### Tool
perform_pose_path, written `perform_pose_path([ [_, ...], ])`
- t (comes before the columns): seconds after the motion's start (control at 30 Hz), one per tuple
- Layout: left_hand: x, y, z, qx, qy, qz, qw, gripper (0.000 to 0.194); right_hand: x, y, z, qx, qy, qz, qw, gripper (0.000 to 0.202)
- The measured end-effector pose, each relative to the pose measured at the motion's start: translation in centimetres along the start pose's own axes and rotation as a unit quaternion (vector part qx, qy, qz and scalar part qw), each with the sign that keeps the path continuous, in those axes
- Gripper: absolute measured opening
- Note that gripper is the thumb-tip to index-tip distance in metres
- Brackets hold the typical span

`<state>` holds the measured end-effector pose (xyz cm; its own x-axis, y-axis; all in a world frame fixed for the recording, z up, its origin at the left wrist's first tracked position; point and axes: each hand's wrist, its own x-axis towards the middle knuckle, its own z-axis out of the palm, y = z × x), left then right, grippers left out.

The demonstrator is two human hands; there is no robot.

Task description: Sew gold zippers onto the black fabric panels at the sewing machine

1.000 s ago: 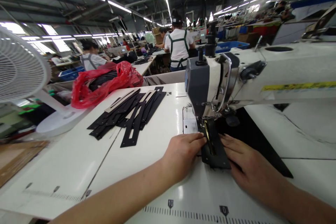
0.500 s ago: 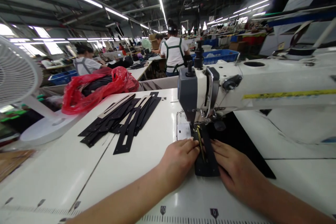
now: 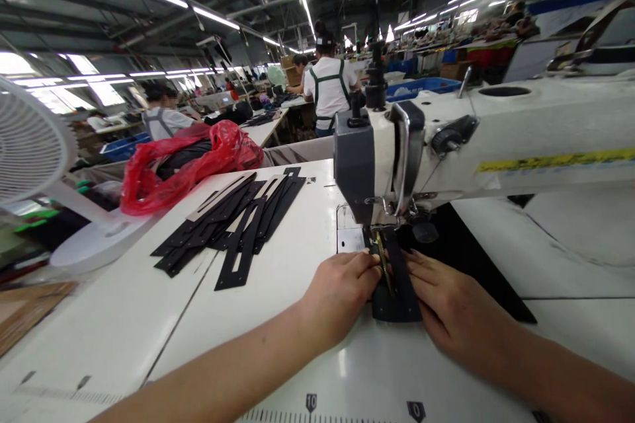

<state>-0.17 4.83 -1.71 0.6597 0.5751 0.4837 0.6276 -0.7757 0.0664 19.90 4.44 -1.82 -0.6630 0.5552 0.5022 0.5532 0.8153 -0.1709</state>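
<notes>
A black slotted piece (image 3: 409, 297) with a gold-toothed zipper (image 3: 385, 264) along its slot lies under the presser foot of the sewing machine (image 3: 353, 165). My left hand (image 3: 342, 291) presses on its left side, fingers bent and close together beside the zipper. On the right edge my right hand (image 3: 449, 297) holds the piece, fingers together and thumb toward me; some fingertips are hidden. Beneath the machine arm and right hand, a larger black panel (image 3: 489, 277) spreads to the right.
Left of the machine lies a loose pile of black slotted strips (image 3: 243, 225). Behind it sits a red plastic bag (image 3: 191, 175), and a white fan (image 3: 94, 231) stands at far left. A ruler scale (image 3: 297, 416) runs along the table's front edge. Co-workers sit farther back.
The black piece and zipper have gone slightly farther under the presser foot, with both hands still on them. My view has shifted a little.
</notes>
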Motion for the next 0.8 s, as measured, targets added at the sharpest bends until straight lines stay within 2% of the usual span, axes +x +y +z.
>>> perform_pose_path([
  [0.23,0.7,-0.9,0.5,0.012,-0.025,-0.007,1.000,0.022,0.6,1.0,0.3,0.001,0.004,0.016,1.000,0.047],
  [0.47,0.8,-1.5,0.6,0.001,-0.042,-0.054,0.998,0.018,1.2,1.4,0.4,0.014,0.018,0.035,0.999,0.045],
  [0.67,0.1,0.2,-0.3,0.012,0.025,0.022,0.999,0.021,0.0,0.3,0.3,-0.048,0.030,0.010,0.998,0.039],
  [0.8,0.3,0.7,-0.4,0.025,0.029,0.032,0.999,0.023,-0.3,0.5,0.6,-0.064,0.032,0.006,0.997,0.039],
])
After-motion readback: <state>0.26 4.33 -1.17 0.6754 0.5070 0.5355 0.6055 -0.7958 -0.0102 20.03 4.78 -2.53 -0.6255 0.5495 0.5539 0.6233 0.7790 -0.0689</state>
